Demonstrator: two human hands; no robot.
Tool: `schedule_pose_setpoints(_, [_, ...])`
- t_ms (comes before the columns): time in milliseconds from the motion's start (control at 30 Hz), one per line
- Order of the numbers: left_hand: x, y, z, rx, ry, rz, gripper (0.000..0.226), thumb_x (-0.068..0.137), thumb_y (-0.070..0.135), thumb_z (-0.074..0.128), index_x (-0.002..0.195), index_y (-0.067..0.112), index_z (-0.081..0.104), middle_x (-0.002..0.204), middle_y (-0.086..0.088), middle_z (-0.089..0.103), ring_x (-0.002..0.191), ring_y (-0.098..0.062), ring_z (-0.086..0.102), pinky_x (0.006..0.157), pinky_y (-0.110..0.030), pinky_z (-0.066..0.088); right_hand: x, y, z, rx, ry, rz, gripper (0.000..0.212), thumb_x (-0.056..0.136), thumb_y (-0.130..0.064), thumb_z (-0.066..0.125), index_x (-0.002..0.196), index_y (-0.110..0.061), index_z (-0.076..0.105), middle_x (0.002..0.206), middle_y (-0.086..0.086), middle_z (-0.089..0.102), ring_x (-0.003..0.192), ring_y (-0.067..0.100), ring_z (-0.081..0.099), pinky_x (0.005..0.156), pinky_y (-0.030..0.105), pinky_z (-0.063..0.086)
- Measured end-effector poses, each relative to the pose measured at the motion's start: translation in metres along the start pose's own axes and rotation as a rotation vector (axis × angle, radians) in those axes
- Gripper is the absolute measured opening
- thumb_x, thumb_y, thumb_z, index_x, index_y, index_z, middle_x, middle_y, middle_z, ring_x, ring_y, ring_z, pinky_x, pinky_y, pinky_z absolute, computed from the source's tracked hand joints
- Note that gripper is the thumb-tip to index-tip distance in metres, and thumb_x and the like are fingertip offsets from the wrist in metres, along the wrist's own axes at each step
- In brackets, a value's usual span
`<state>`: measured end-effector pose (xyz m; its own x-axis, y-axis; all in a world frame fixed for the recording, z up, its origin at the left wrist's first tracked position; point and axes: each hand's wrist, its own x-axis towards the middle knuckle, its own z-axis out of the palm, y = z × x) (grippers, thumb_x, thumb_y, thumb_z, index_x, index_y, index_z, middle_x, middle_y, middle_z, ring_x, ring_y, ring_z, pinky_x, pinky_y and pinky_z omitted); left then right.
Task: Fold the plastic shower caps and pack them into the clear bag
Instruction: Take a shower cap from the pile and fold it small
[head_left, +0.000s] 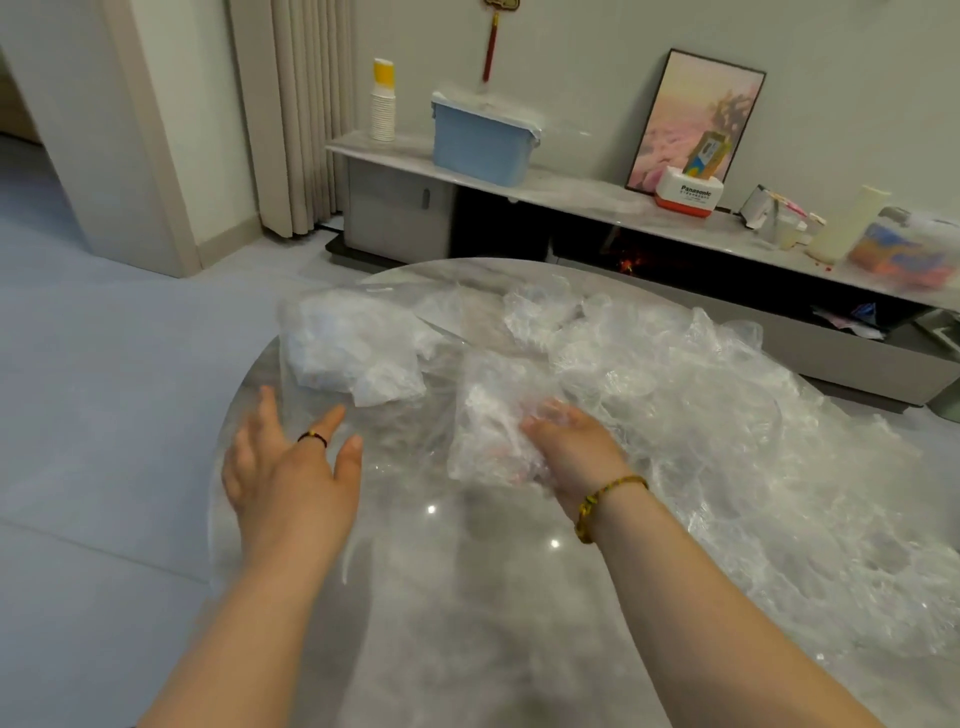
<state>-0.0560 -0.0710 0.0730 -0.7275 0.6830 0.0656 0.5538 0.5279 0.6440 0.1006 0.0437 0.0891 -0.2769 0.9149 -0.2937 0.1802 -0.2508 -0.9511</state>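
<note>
A clear bag (358, 348) stuffed with folded white shower caps lies at the far left of the round grey table (467, 597). My left hand (291, 467) hovers just in front of it with fingers spread and holds nothing. My right hand (571, 447) grips a folded, crumpled shower cap (493, 410) at the table's middle, fingers curled into the plastic. A big heap of loose clear shower caps (727, 415) covers the right side of the table.
A low TV console (571, 192) runs behind the table, carrying a blue lidded bin (483, 140), a stack of paper cups (383, 104), a framed picture (696, 119) and a tissue box (688, 195). Open floor lies to the left.
</note>
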Motion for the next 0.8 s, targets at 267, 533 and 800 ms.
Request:
schedule_pose_setpoints(267, [0.018, -0.023, 0.007, -0.001, -0.248, -0.209, 0.043, 0.094, 0.034, 0.046, 0.136, 0.028, 0.042, 0.154, -0.002, 0.008, 0.127, -0.025, 0.04, 0.1, -0.035, 0.034, 0.059, -0.037, 0.083, -0.566, -0.13, -0.049, 0.026, 0.094, 0.002, 0.035, 0.103, -0.003, 0.059, 0.09, 0.008, 0.053, 0.068, 0.017, 0.046, 0.034, 0.01, 0.032])
schedule_pose_setpoints(533, [0.03, -0.038, 0.01, -0.182, -0.211, -0.247, 0.051, 0.087, -0.003, 0.045, 0.134, 0.016, 0.045, 0.129, 0.0, 0.055, 0.095, -0.025, 0.057, 0.081, -0.03, 0.045, 0.107, -0.043, 0.12, -0.791, -0.029, 0.008, 0.035, 0.098, -0.011, 0.038, 0.131, 0.002, 0.045, 0.138, 0.016, 0.043, 0.125, 0.026, 0.042, 0.087, 0.02, 0.038])
schedule_pose_setpoints(800, [0.032, -0.04, 0.01, -0.198, -0.192, -0.206, 0.054, 0.09, -0.001, 0.043, 0.137, 0.024, 0.039, 0.129, 0.011, 0.05, 0.081, -0.018, 0.047, 0.08, -0.025, 0.042, 0.143, -0.043, 0.143, -0.664, 0.072, -0.089, 0.04, 0.095, -0.01, 0.04, 0.135, -0.004, 0.038, 0.128, 0.01, 0.05, 0.111, 0.021, 0.048, 0.077, 0.021, 0.041])
